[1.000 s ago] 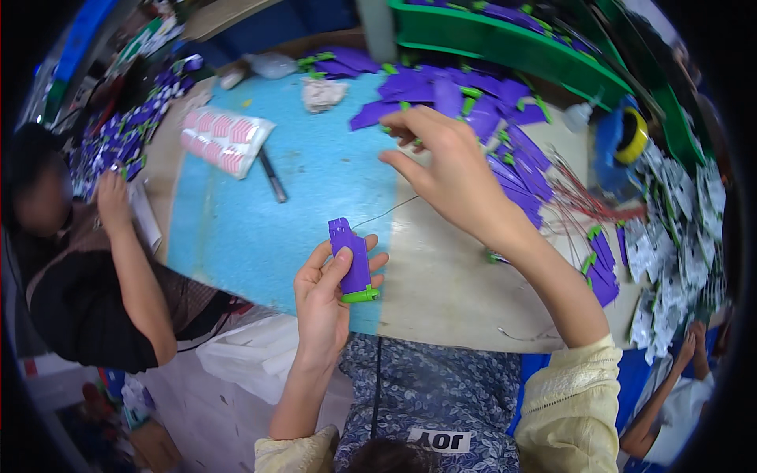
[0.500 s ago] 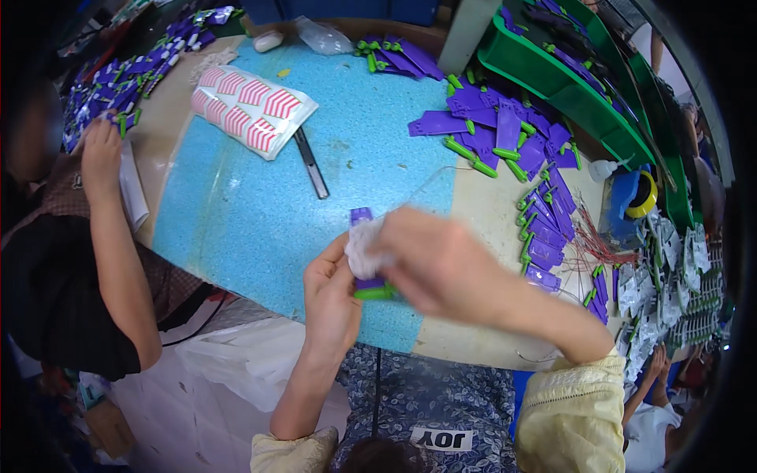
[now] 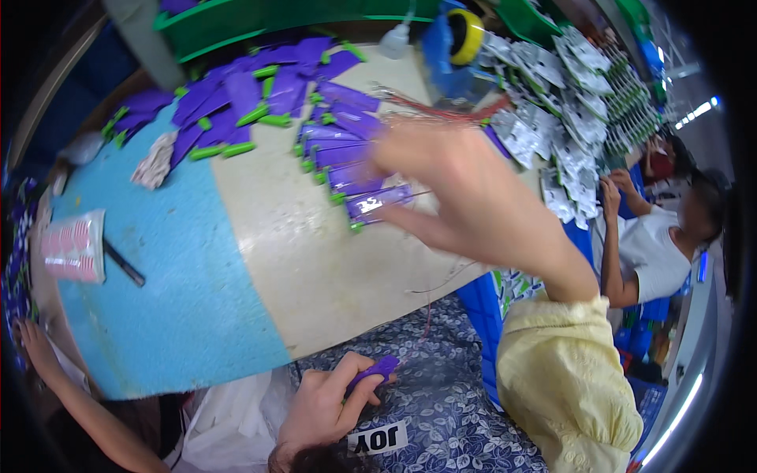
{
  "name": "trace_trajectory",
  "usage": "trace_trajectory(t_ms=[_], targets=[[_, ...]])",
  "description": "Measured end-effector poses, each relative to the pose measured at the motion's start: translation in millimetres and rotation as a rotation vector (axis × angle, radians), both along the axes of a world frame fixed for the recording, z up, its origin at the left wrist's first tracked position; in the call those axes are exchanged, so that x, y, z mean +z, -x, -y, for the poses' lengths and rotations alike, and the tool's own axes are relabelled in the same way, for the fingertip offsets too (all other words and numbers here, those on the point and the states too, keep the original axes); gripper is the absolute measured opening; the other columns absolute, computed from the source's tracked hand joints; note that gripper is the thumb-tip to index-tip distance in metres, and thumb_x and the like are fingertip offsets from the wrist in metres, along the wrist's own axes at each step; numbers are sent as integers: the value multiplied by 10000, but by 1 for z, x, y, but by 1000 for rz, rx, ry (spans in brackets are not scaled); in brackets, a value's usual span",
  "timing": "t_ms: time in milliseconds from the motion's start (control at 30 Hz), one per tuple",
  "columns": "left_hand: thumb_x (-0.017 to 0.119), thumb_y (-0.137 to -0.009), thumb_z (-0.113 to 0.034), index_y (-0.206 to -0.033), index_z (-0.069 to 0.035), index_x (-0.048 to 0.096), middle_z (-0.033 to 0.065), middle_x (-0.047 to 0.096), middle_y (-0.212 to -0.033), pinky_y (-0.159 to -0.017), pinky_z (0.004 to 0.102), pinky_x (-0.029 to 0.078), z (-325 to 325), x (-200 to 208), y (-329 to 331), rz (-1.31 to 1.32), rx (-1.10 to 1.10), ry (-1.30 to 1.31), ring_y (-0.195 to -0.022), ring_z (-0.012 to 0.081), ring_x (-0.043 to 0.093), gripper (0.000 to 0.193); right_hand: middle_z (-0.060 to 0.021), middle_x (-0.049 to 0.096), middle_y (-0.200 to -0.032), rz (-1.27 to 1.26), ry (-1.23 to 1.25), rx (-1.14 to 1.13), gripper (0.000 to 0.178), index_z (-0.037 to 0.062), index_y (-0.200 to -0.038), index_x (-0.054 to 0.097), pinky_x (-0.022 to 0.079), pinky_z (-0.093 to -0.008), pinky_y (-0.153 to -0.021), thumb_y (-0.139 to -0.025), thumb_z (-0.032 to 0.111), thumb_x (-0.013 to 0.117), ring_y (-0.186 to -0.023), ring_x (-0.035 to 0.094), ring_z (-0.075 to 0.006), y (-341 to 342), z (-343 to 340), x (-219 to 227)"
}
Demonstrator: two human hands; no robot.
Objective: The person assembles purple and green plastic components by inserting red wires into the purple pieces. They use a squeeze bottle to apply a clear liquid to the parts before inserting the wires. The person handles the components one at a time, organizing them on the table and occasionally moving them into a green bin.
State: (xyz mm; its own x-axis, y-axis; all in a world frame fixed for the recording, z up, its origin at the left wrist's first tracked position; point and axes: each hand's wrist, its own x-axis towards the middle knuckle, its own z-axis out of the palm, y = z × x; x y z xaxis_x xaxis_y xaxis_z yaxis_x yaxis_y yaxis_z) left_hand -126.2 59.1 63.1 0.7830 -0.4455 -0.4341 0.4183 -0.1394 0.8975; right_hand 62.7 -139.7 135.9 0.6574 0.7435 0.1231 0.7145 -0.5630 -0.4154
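**Reaching on one side, holding on the other**

The step in hand looks like a reach across the bench (image 3: pixel 300 276) with one piece kept in hold. The left hand (image 3: pixel 327 402) grips a purple piece (image 3: pixel 382 369) between thumb and fingers, below the bench's near edge and in front of the patterned clothing (image 3: pixel 434 386). The right hand (image 3: pixel 449 177), blurred, has its thumb and fingers spread apart over the near end of a row of purple pieces (image 3: pixel 343 150) with green ends. I cannot tell whether it touches any of them (or a thin wire that shows beside the thumb).

Far left of that row lies a heap of purple pieces (image 3: pixel 240 91); just beyond the right hand are red wires (image 3: pixel 473 115), with silvery parts (image 3: pixel 552 118) farther right. A wad of cloth (image 3: pixel 156 160) rests on the blue sheet (image 3: pixel 181 307) to the left.

As I judge it, taking up anything here calls for the right fingers to close on a single item without dragging its neighbours, since the row overlaps, while the left hand keeps its piece steady.
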Motion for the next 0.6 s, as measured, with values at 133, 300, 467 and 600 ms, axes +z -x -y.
trace_trajectory(t_ms=[133,300,467,600], targets=[[595,-936,8,-942,53,581,165,725,-971,-576,311,544,33,-6,-45,520,-81,-173,-656,199,714,47,-180,571,-902,-463,198,-270,231,-20,-954,595,519,-476,-737,-787,82,717,-869,640,-391,88,103,-37],[607,-914,-8,-937,36,564,162,594,-1301,-591,335,530,56,-23,-107,884,16,-504,-630,201,665,66,-128,592,-949,-66,-96,-399,193,12,-951,651,513,-370,-686,-785,46,743,-808,635,-289,81,168,-111],[591,-910,0,-953,23,571,147,576,-1310,-570,350,510,66,-26,-104,843,-75,-665,-601,219,649,53,-111,649,-1016,-129,-208,-519,205,17,-1022,700,480,-305,-639,-823,-17,666,-804,633,-183,41,191,-77],[593,-906,7,-970,24,569,144,571,-1311,-559,347,509,62,-15,-77,740,-86,-622,-599,216,654,71,-126,664,-960,106,-96,-644,155,-6,-983,719,516,-340,-694,-849,55,670,-833,646,-234,-8,195,-82]])
